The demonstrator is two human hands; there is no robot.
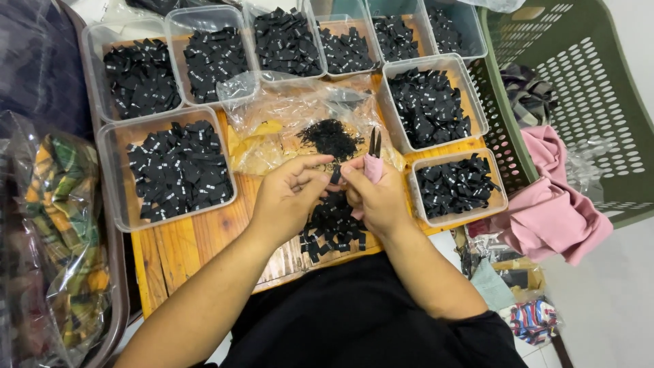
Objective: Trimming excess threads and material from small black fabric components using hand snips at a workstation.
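My left hand (286, 196) and my right hand (377, 194) meet over a small wooden table (184, 249). Together their fingertips pinch a small black fabric label (335, 175). In my right hand there are also pink-handled snips (372, 158), blades pointing away from me. A loose pile of black labels (334, 228) lies on the wood just below my hands. Beyond my fingers, a heap of black thread-like trimmings (330, 138) rests on a crumpled clear plastic bag (286, 116).
Several clear plastic tubs of black labels ring the table: a left tub (178, 170), a right tub (458, 187), and back tubs (286, 42). A green perforated basket (586, 88) holds pink cloth (555, 204) at right. Bagged patterned fabric (65, 238) sits left.
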